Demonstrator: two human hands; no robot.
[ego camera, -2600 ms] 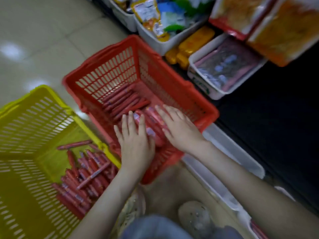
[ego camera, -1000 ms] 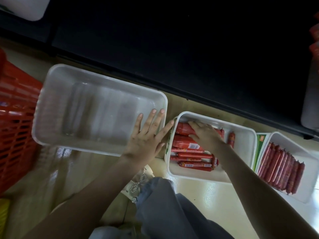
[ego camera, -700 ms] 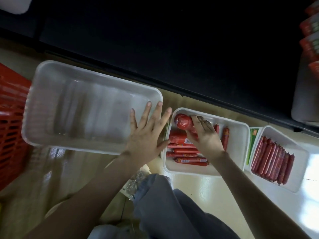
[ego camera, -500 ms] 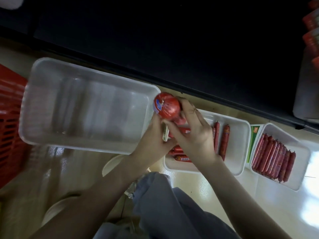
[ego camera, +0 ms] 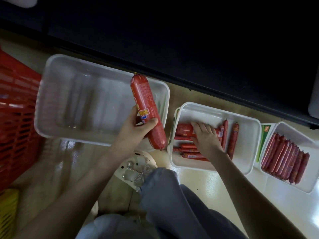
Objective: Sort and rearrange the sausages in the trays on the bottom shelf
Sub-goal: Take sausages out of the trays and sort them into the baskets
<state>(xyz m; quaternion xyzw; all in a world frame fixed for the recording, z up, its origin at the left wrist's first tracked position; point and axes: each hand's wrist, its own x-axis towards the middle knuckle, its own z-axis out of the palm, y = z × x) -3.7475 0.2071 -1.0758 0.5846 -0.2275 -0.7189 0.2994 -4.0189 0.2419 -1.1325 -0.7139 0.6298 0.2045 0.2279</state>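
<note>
The left hand (ego camera: 136,125) is gripping a thick red sausage (ego camera: 146,104), fingers curled round it, over the right end of the large white tray (ego camera: 77,100). The right hand (ego camera: 205,137) is lying on the loose sausages (ego camera: 186,150) in the middle tray (ego camera: 248,144); I cannot tell if it is grasping one.

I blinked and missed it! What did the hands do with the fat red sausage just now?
The right hand lifted the thick red plastic-wrapped sausage from the middle white plastic tray and passed it to the left hand, which now holds it over the large empty white tray. The right hand went back onto the middle tray's remaining sausages. All trays stayed put.
</note>
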